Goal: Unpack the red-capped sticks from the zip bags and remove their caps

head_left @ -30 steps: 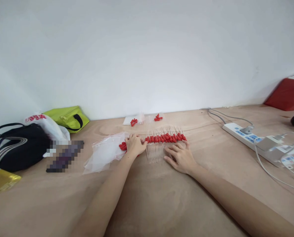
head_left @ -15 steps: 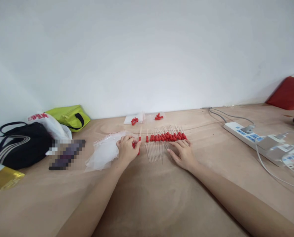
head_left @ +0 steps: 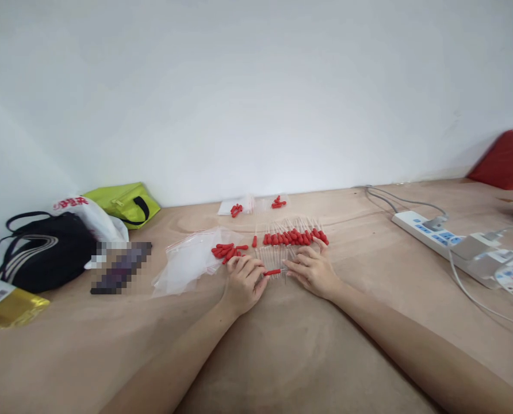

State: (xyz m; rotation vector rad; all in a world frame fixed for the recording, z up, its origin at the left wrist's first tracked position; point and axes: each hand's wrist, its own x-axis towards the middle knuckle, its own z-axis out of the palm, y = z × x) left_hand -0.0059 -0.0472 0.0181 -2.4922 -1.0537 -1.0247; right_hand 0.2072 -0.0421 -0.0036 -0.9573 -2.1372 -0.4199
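My left hand [head_left: 245,282] pinches a red rubber dropper bulb [head_left: 272,272], which lies sideways over the near ends of a row of thin clear glass tubes [head_left: 270,256]. At the bulb's right end are the fingertips of my right hand [head_left: 310,269], bent together around what looks like a glass tube; the fingers partly hide it. Beyond both hands runs a row of droppers with red bulbs [head_left: 293,236], their tubes pointing at the wall. One dropper [head_left: 254,241] lies apart at the row's left. Loose red bulbs [head_left: 227,251] are heaped beyond my left hand.
Clear zip bags [head_left: 183,264] lie left of the loose bulbs. Two small bags with red bulbs [head_left: 236,210] [head_left: 278,202] rest near the wall. A power strip [head_left: 424,230] with cables is at right. Black bag [head_left: 45,247], green bag [head_left: 122,201] and blurred dark object [head_left: 122,270] stand left.
My left hand has moved right and nearer from the loose bulbs, bringing one red bulb to the right hand. The right hand's fingers have drawn together near the tubes.
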